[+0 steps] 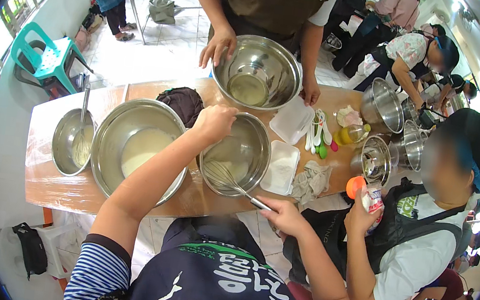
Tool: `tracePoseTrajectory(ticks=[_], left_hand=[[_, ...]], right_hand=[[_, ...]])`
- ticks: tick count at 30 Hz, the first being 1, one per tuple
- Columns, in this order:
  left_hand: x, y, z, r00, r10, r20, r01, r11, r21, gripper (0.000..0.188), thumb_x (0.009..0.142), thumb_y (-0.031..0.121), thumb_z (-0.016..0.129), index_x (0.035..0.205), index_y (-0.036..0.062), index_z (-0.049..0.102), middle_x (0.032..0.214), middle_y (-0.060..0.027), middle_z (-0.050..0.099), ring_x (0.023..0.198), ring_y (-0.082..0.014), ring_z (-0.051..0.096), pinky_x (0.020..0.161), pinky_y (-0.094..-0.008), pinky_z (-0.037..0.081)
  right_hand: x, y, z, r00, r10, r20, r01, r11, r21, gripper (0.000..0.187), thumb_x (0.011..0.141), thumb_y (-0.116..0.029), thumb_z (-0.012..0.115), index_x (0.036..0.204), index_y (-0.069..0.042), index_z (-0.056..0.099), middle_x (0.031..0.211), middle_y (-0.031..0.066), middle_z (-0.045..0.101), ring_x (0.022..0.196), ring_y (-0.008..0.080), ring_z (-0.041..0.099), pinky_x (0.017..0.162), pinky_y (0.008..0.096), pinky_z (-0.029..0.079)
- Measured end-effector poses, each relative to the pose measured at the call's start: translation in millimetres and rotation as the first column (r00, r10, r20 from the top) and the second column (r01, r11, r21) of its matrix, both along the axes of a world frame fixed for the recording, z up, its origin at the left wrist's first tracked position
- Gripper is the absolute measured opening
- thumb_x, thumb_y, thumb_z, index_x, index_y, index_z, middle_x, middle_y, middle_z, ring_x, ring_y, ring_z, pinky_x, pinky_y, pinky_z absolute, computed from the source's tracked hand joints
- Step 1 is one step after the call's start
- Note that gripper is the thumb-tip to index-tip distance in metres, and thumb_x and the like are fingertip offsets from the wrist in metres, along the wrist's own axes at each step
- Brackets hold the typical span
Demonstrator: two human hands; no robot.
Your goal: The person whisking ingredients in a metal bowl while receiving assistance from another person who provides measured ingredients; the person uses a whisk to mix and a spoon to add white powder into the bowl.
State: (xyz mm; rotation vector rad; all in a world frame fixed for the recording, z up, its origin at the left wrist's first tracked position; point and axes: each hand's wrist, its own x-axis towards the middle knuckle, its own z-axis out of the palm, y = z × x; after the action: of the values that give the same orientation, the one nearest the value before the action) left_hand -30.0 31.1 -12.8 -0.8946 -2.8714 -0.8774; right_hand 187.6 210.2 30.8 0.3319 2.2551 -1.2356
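Note:
My left hand [215, 123] grips the far left rim of a steel mixing bowl [262, 146]. Inside this bowl is a pale, thin liquid. My right hand [283, 215] is closed round the handle of a wire whisk [222, 174], whose loops rest tilted in the liquid. Left of it, under my left forearm, stands a larger steel bowl [104, 143] with creamy batter. At the far left a smaller bowl [61, 156] holds a second whisk [81, 144]. Across the table, a person's hands touch a big steel bowl [284, 72] with some yellowish liquid at its bottom.
Right of my bowl are a white tub of powder [280, 167], a white lid [291, 120], measuring spoons [318, 132], an oil bottle [351, 134] and a crumpled cloth [311, 180]. Beside me a person holds an orange-capped container [371, 203]. A dark cloth bundle [183, 105] lies behind my left forearm.

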Motion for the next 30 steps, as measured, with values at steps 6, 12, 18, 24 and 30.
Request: tracePoseTrajectory(ticks=[6,12,18,24,30], left_hand=[[0,-2,-5,0.999,0.031,-0.041,-0.030,0.999,0.030,0.015,0.077,0.016,0.056,0.088,0.0068,0.061,0.080,-0.0148,0.061,0.076,-0.0323,0.059,0.068,-0.0408,0.047],[-2,2,-1,1.000,0.028,-0.005,-0.027,0.999,0.034,0.012,0.076,0.016,0.056,0.083,0.0059,0.059,0.078,-0.0149,0.060,0.074,-0.0334,0.058,0.065,-0.0417,0.047],[-2,-2,-3,0.999,0.033,-0.022,-0.031,0.996,0.080,0.013,0.076,0.016,0.055,0.081,0.0050,0.059,0.079,-0.0153,0.060,0.075,-0.0334,0.058,0.066,-0.0418,0.046],[1,-2,-3,0.999,0.022,-0.027,-0.020,0.996,0.089,0.014,0.076,0.017,0.055,0.084,0.0057,0.060,0.079,-0.0148,0.060,0.076,-0.0331,0.058,0.068,-0.0417,0.046],[3,-4,-4,1.000,0.023,-0.010,-0.022,0.997,0.077,0.017,0.077,0.017,0.056,0.089,0.0067,0.061,0.082,-0.0145,0.060,0.078,-0.0323,0.058,0.069,-0.0406,0.046]], right_hand=[[3,0,-8,0.995,0.079,-0.064,-0.081,0.996,-0.028,0.040,0.079,-0.013,0.057,0.118,-0.004,0.050,0.107,0.0163,0.059,0.098,0.0237,0.057,0.084,0.0311,0.042],[2,3,-21,0.999,-0.024,-0.035,0.024,1.000,0.014,0.043,0.079,-0.013,0.058,0.120,-0.004,0.048,0.107,0.0147,0.060,0.094,0.0199,0.057,0.083,0.0289,0.041],[1,-7,-10,1.000,-0.024,-0.008,0.025,0.997,0.071,0.039,0.080,-0.012,0.056,0.117,-0.001,0.050,0.111,0.0156,0.057,0.100,0.0234,0.056,0.088,0.0294,0.039],[1,-1,-6,0.995,-0.025,-0.095,0.024,1.000,-0.013,0.039,0.079,-0.013,0.057,0.116,-0.001,0.051,0.105,0.0166,0.059,0.096,0.0250,0.057,0.084,0.0312,0.041],[-1,1,-16,0.996,-0.006,-0.094,0.030,0.967,0.255,0.039,0.078,-0.012,0.059,0.115,-0.004,0.052,0.102,0.0155,0.061,0.089,0.0241,0.059,0.079,0.0323,0.044]])
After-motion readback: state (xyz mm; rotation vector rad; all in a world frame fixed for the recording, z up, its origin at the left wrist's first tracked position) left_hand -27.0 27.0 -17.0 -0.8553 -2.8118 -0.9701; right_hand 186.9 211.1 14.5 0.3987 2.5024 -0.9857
